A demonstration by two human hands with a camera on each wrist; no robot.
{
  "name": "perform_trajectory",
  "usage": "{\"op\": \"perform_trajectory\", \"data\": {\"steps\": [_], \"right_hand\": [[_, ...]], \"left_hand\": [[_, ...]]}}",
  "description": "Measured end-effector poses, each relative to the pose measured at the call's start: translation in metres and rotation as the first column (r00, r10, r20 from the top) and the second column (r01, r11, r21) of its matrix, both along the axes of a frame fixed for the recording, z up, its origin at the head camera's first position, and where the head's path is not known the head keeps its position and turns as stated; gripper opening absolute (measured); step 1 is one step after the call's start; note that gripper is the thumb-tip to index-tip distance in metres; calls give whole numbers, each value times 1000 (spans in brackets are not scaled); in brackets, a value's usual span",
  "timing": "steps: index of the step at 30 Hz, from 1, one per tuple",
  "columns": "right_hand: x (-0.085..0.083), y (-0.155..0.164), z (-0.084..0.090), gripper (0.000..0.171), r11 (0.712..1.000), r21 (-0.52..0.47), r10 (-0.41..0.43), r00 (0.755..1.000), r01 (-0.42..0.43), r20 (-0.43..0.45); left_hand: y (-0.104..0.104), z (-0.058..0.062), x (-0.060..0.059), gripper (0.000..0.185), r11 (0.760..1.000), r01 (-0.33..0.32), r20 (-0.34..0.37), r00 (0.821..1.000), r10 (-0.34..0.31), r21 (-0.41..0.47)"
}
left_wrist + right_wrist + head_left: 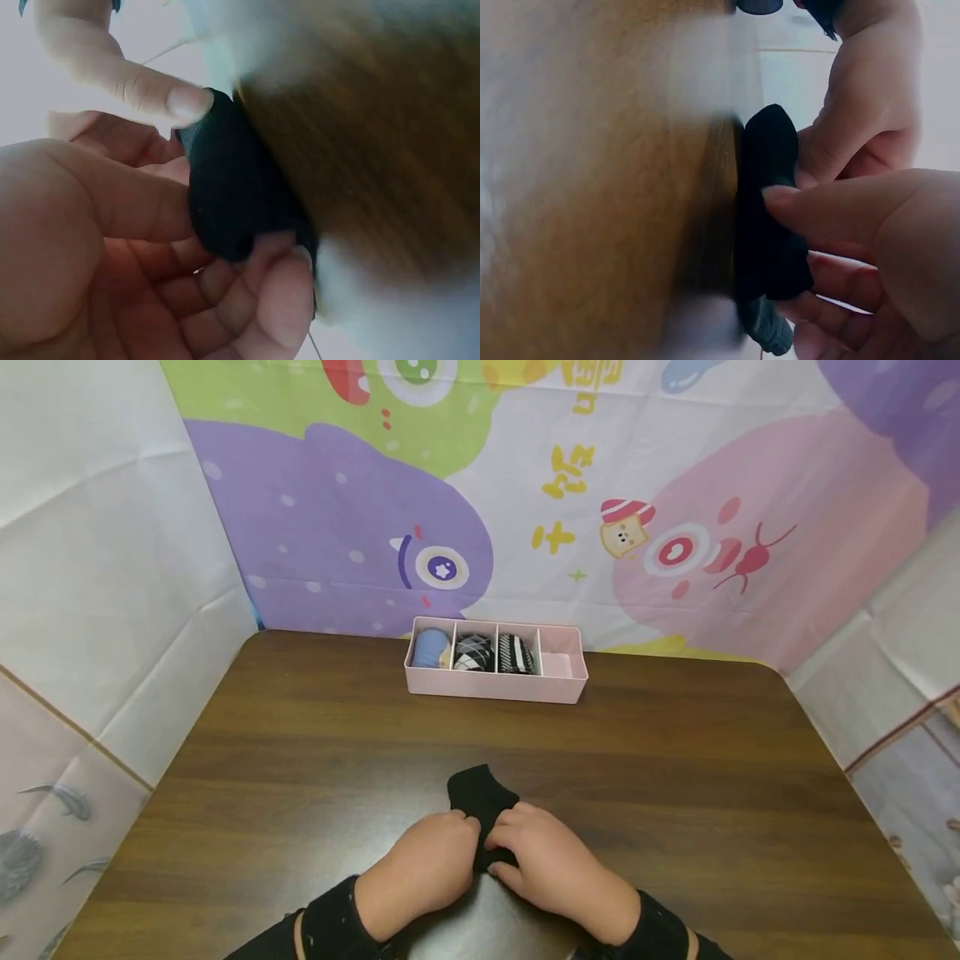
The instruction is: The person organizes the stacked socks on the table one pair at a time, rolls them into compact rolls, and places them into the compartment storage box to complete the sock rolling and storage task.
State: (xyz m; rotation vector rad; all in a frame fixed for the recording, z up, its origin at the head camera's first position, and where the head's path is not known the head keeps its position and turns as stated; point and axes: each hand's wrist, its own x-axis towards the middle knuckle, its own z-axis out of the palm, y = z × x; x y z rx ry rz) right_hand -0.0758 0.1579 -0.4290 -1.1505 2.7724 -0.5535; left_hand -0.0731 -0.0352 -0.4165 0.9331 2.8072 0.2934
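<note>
A black sock [480, 795] lies on the table in front of the person, one end spread toward the far side. The left hand [433, 858] grips its left edge with curled fingers. On the other side, the right hand [551, 860] pinches the sock's near part between thumb and fingers. In the left wrist view, the left thumb and fingers are around the folded black cloth [232, 180] by the table edge. Seen from the right wrist, the right thumb [787, 201] presses on the sock, and a greyish end [766, 326] sticks out below it.
A pink divided box [495, 685] stands at the table's back edge. Its compartments hold a blue rolled sock [430, 647], a grey-black patterned one [473, 652] and a black-and-white striped one [515, 654]. A cartoon-printed cloth [360, 527] hangs behind the brown wooden table [675, 777].
</note>
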Motion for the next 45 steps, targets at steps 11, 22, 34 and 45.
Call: {"op": "perform_trajectory", "data": {"steps": [11,22,34,45], "right_hand": [[-6,-2,-11,5,993,-73,-84,986,95,141],[3,-8,-4,6,996,-28,-78,996,79,41],[2,-5,0,14,996,36,-85,994,83,67],[-6,0,-10,9,987,-57,-133,967,148,216]], "left_hand": [[-6,3,3,17,998,56,-46,997,-55,10],[-6,-1,-4,12,999,46,-37,998,-46,-6],[-4,2,-6,20,998,-30,46,999,28,48],[-4,2,-4,22,992,-41,52,998,35,117]]}}
